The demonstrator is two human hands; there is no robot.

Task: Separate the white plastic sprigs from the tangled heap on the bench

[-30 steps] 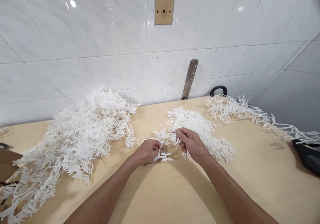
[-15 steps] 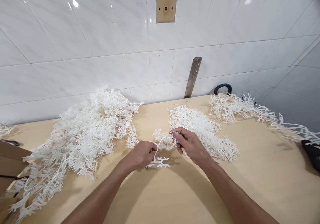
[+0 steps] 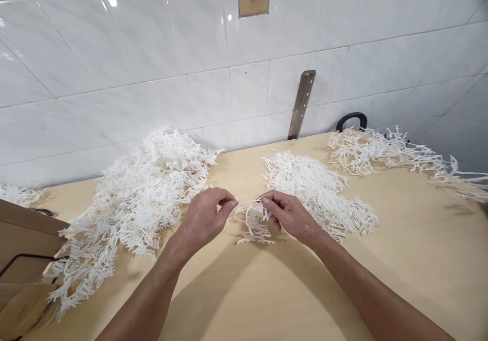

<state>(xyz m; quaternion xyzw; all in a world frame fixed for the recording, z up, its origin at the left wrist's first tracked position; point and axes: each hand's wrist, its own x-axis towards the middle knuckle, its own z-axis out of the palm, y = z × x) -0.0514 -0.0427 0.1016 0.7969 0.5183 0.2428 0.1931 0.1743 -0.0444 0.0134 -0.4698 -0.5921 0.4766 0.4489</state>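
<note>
My left hand (image 3: 209, 213) is pinched at thumb and forefinger, just left of a white branching piece (image 3: 254, 224); what its fingertips hold is too small to make out. Closed around one end of that piece is my right hand (image 3: 286, 213), and the rest of the piece hangs down and to the left, low over the table. A large heap of white branching pieces (image 3: 141, 193) lies to the left. Beside my right hand, a smaller heap (image 3: 312, 186) spreads over the wooden table (image 3: 244, 300).
More white branches (image 3: 385, 153) lie at the back right, by a black curved handle (image 3: 353, 117). A metal strip (image 3: 302, 104) leans on the tiled wall. A cardboard box (image 3: 28, 239) stands at the left edge.
My left hand has let go of the white piece's lower part and moved up and left into a pinch. My right hand keeps its hold. The view has tilted down slightly.
</note>
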